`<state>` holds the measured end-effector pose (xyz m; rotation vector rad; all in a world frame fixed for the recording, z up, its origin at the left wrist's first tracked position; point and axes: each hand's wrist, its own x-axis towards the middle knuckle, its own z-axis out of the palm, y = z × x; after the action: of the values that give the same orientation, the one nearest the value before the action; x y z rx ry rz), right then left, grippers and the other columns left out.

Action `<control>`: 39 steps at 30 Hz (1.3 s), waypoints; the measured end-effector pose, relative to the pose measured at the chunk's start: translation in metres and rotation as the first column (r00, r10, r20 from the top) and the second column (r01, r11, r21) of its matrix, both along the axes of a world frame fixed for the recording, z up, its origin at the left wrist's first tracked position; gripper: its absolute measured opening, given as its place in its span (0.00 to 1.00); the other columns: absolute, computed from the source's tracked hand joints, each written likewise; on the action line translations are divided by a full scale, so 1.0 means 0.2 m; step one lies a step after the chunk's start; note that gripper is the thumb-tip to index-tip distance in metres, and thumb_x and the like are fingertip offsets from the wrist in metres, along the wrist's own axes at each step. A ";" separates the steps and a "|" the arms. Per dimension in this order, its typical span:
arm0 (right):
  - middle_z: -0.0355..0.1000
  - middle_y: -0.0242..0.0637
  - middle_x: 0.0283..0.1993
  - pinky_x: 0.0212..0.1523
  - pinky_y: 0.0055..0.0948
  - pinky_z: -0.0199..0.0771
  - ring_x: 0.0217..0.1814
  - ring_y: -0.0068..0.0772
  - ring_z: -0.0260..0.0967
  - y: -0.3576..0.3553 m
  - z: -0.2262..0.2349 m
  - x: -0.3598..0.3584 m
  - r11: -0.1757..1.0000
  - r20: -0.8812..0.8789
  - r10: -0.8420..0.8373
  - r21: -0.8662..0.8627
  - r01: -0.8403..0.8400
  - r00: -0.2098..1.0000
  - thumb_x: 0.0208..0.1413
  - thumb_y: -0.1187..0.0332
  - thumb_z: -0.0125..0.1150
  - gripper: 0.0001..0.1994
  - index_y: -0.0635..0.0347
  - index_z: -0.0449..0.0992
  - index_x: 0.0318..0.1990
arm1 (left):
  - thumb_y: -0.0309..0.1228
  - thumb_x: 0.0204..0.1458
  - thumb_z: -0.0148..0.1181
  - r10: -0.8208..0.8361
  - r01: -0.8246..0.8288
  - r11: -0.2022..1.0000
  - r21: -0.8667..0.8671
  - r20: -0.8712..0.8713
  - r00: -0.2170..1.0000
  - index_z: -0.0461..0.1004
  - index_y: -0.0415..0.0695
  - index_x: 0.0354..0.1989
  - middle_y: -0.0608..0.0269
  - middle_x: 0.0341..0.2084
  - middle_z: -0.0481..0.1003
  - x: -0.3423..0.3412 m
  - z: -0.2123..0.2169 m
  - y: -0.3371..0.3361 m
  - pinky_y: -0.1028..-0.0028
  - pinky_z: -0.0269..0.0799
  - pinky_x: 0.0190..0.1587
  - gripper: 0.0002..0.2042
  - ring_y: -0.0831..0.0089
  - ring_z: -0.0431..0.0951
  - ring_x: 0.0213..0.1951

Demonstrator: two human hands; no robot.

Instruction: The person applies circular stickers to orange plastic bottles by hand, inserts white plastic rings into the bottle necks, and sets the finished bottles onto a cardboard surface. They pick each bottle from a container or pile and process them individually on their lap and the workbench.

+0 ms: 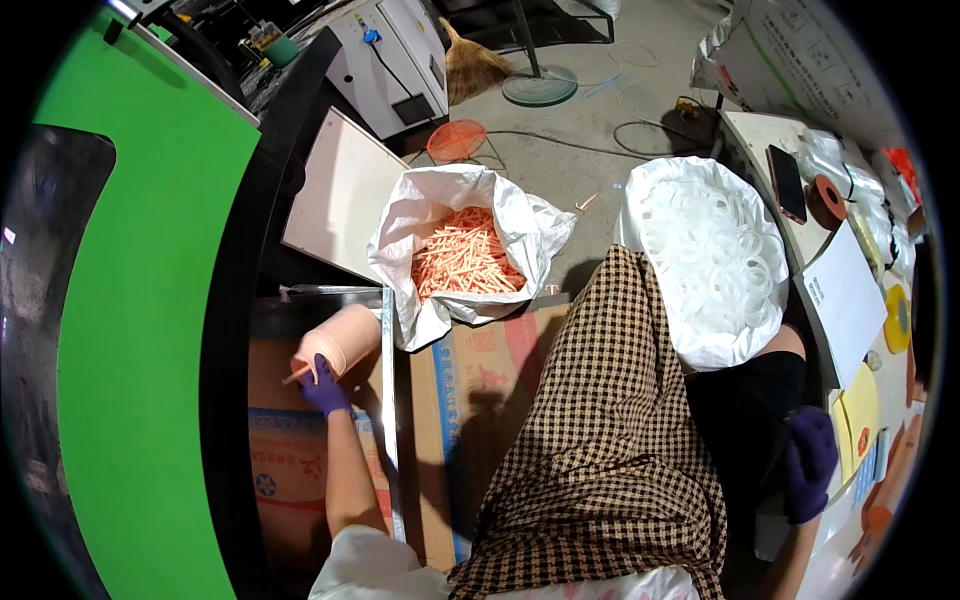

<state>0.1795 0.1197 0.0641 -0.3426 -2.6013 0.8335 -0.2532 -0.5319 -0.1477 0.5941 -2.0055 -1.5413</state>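
In a purple glove, my left hand (325, 388) grips the near end of a salmon-pink plastic cylinder (348, 338), its fingers bent at the rim. The cylinder lies tilted in the metal-edged bin at my left. A short thin salmon stick (297, 376) sticks out beside those fingers; whether they hold it too I cannot make out. My right hand (810, 458), also in a purple glove, is beside my lap at the edge of the right-hand table. Its fingers are curled together, and what they hold, if anything, is hidden.
Between bin and lap stands a white sack (545, 235) of salmon sticks. A second sack (665, 335) holds translucent rings. The right table (755, 135) bears a phone (787, 184), a tape roll (827, 200) and papers (845, 300). A green machine panel (135, 350) borders the left.
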 end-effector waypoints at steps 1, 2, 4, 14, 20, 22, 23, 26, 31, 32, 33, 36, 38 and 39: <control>0.73 0.49 0.49 0.53 0.39 0.74 0.51 0.50 0.75 -0.06 0.00 -0.06 0.999 -0.016 0.022 0.036 -0.022 1.000 0.47 0.83 0.59 0.17 0.62 0.79 0.47 | 0.34 0.55 0.72 -0.151 0.132 0.979 -0.157 -0.113 0.982 0.72 0.37 0.59 0.54 0.57 0.72 0.05 0.13 0.08 0.68 0.74 0.54 0.25 0.66 0.75 0.53; 0.74 0.48 0.48 0.50 0.39 0.76 0.48 0.49 0.76 -0.11 0.00 -0.12 0.998 -0.005 0.058 0.035 -0.058 0.998 0.46 0.83 0.61 0.18 0.62 0.80 0.46 | 0.30 0.51 0.74 -0.247 0.192 0.925 -0.327 -0.133 0.960 0.73 0.36 0.57 0.57 0.54 0.73 0.10 0.26 0.16 0.70 0.74 0.54 0.25 0.68 0.75 0.52; 0.76 0.48 0.46 0.46 0.39 0.78 0.47 0.50 0.77 -0.21 -0.01 -0.26 0.974 -0.045 0.214 0.088 -0.209 0.976 0.46 0.79 0.66 0.16 0.60 0.82 0.45 | 0.29 0.43 0.78 -0.584 0.454 0.725 -0.518 -0.111 0.804 0.74 0.39 0.52 0.61 0.50 0.74 0.29 0.53 0.37 0.70 0.73 0.54 0.27 0.68 0.75 0.52; 0.76 0.35 0.52 0.28 0.33 0.78 0.31 0.34 0.77 -0.85 -0.34 -0.74 0.853 -0.019 0.485 0.233 -0.468 0.874 0.56 0.56 0.66 0.21 0.47 0.78 0.57 | 0.47 0.43 0.75 -0.934 0.515 0.227 -0.826 -0.035 0.356 0.72 0.43 0.50 0.53 0.48 0.75 0.90 0.81 1.61 0.54 0.74 0.55 0.30 0.51 0.77 0.49; 0.79 0.39 0.42 0.32 0.41 0.78 0.29 0.46 0.78 -0.83 -0.46 -0.82 0.858 0.192 0.512 -0.083 -0.506 0.837 0.60 0.50 0.62 0.18 0.45 0.77 0.52 | 0.48 0.42 0.74 -0.954 0.371 0.084 -0.925 0.033 0.299 0.76 0.44 0.48 0.56 0.52 0.74 0.91 0.79 1.64 0.54 0.69 0.63 0.28 0.53 0.73 0.55; 0.79 0.40 0.43 0.33 0.45 0.79 0.31 0.50 0.78 -0.81 -0.46 -0.86 0.844 0.332 0.536 -0.220 -0.489 0.776 0.59 0.49 0.62 0.17 0.45 0.77 0.49 | 0.44 0.40 0.74 -0.943 0.405 0.142 -0.903 0.001 0.332 0.76 0.42 0.49 0.53 0.49 0.75 0.92 0.79 1.64 0.53 0.71 0.59 0.28 0.52 0.76 0.51; 0.77 0.44 0.51 0.37 0.48 0.79 0.38 0.54 0.79 -0.81 -0.46 -0.89 0.815 0.382 0.579 -0.239 -0.528 0.721 0.56 0.52 0.66 0.22 0.45 0.74 0.57 | 0.42 0.39 0.74 -0.936 0.422 0.174 -0.890 -0.017 0.350 0.76 0.41 0.49 0.52 0.48 0.76 0.90 0.78 1.64 0.53 0.72 0.57 0.29 0.51 0.77 0.49; 0.75 0.47 0.55 0.40 0.48 0.80 0.42 0.57 0.78 -0.81 -0.42 -0.98 0.737 0.086 0.676 -0.078 -0.672 0.732 0.54 0.57 0.69 0.32 0.45 0.66 0.66 | 0.35 0.39 0.74 -0.915 0.496 0.160 -0.853 0.060 0.398 0.76 0.38 0.50 0.48 0.41 0.78 0.78 0.74 1.62 0.55 0.75 0.50 0.27 0.48 0.79 0.42; 0.60 0.52 0.73 0.54 0.44 0.78 0.59 0.54 0.74 -0.66 -0.31 -1.04 0.774 -0.105 0.633 0.076 -0.629 0.767 0.58 0.59 0.67 0.36 0.50 0.60 0.73 | 0.30 0.43 0.77 -0.828 0.478 0.450 -0.754 -0.153 0.539 0.73 0.36 0.59 0.48 0.53 0.77 0.29 0.65 1.48 0.60 0.72 0.59 0.32 0.51 0.78 0.55; 0.63 0.50 0.71 0.55 0.43 0.77 0.63 0.51 0.72 -0.59 -0.28 -1.02 0.806 -0.147 0.591 0.137 -0.576 0.793 0.57 0.61 0.67 0.32 0.50 0.65 0.70 | 0.29 0.43 0.77 -0.800 0.442 0.490 -0.752 -0.185 0.571 0.71 0.36 0.62 0.48 0.57 0.76 0.19 0.66 1.43 0.61 0.71 0.62 0.35 0.54 0.77 0.58; 0.68 0.47 0.67 0.53 0.43 0.78 0.60 0.49 0.74 -0.48 -0.26 -0.99 0.829 -0.160 0.551 0.219 -0.515 0.819 0.57 0.64 0.67 0.28 0.49 0.71 0.66 | 0.27 0.43 0.76 -0.761 0.445 0.554 -0.704 -0.211 0.614 0.69 0.36 0.64 0.49 0.60 0.73 0.10 0.67 1.39 0.62 0.69 0.64 0.36 0.56 0.75 0.61; 0.77 0.40 0.50 0.41 0.43 0.78 0.44 0.44 0.77 -0.11 -0.26 -0.85 0.884 -0.124 0.315 0.400 -0.243 0.941 0.55 0.73 0.64 0.21 0.47 0.78 0.57 | 0.23 0.39 0.76 -0.701 0.468 0.698 -0.541 -0.385 0.600 0.68 0.38 0.67 0.47 0.65 0.69 -0.03 0.72 1.31 0.60 0.67 0.66 0.40 0.54 0.72 0.64; 0.75 0.35 0.44 0.39 0.42 0.77 0.42 0.41 0.75 0.13 -0.32 -0.83 0.800 -0.029 0.096 0.597 -0.060 0.995 0.51 0.72 0.62 0.19 0.44 0.80 0.52 | 0.21 0.38 0.76 -0.717 0.371 0.660 -0.653 -0.403 0.569 0.76 0.42 0.57 0.44 0.66 0.68 -0.01 0.76 1.29 0.57 0.67 0.67 0.31 0.48 0.70 0.65; 0.74 0.34 0.44 0.38 0.41 0.76 0.43 0.40 0.74 0.23 -0.36 -0.81 0.761 0.076 -0.010 0.648 -0.042 0.997 0.51 0.72 0.63 0.21 0.42 0.80 0.54 | 0.22 0.37 0.77 -0.741 0.336 0.616 -0.713 -0.378 0.556 0.79 0.42 0.50 0.42 0.65 0.68 0.03 0.77 1.30 0.56 0.67 0.66 0.27 0.46 0.71 0.65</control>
<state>0.0167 0.1663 -0.0082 -0.1440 -2.7611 -0.1274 -0.2463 -0.2724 0.0067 -0.8587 -1.9773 -1.0776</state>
